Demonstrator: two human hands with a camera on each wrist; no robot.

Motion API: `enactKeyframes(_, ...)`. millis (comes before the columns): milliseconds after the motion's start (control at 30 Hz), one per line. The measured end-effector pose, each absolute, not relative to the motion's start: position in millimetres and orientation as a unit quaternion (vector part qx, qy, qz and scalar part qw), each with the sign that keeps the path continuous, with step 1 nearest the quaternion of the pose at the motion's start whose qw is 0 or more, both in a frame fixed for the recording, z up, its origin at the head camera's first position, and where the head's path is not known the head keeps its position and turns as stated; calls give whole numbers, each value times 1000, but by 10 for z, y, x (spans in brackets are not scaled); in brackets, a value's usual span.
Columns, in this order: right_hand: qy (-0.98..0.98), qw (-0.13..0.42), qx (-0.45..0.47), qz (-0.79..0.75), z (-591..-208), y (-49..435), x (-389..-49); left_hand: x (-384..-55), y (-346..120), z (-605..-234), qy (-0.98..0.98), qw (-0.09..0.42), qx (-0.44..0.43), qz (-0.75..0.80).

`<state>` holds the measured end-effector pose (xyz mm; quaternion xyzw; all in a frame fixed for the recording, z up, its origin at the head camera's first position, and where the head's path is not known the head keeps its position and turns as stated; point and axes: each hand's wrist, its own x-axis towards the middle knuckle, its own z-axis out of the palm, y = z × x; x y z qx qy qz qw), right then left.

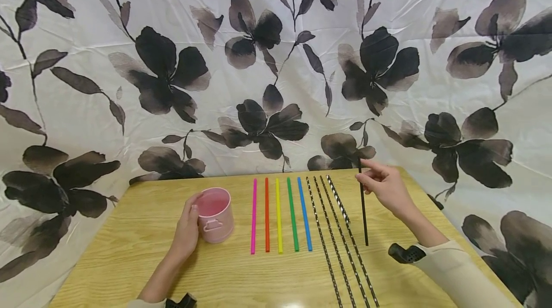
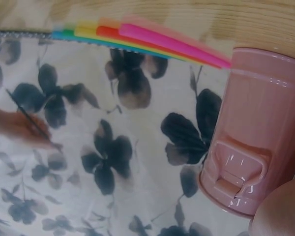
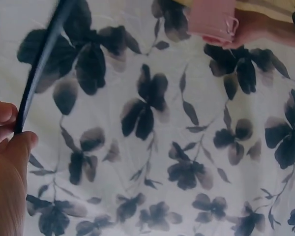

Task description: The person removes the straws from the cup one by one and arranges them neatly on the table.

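Observation:
In the head view my left hand [image 1: 187, 229] grips a small pink metal bucket [image 1: 216, 226] by its left side, fingers at the rim. A folded side handle shows on the bucket [image 2: 243, 123] in the left wrist view. My right hand [image 1: 385, 188] pinches a thin black straw [image 1: 363, 212] near its top, between thumb and fingers. The straw stands almost upright, its lower end over the table's right part. In the right wrist view the same straw [image 3: 37, 73] runs up from the fingertips.
Between the hands lie a pink straw [image 1: 253, 217], a red straw [image 1: 267, 217], a yellow straw [image 1: 279, 217], a green straw [image 1: 293, 217] and a blue straw [image 1: 304, 217]. Several longer black-and-white patterned straws [image 1: 321, 231] lie beside them on the wooden table [image 1: 129, 231]. Floral cloth [image 1: 310, 83] hangs behind.

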<state>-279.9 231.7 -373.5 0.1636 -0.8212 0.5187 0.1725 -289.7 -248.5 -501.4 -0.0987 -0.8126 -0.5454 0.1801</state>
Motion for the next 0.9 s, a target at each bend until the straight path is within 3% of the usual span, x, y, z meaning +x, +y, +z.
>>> enactKeyframes(433,-856,130,83,494,-4261,2706,-2695,-2897,-2476,-4993,-816,193,-107,-534)
enactKeyframes(900,-883,118,57,451,-4736,2725,-2603,-2890,-2481,-4985,-817,200,-116,-528)
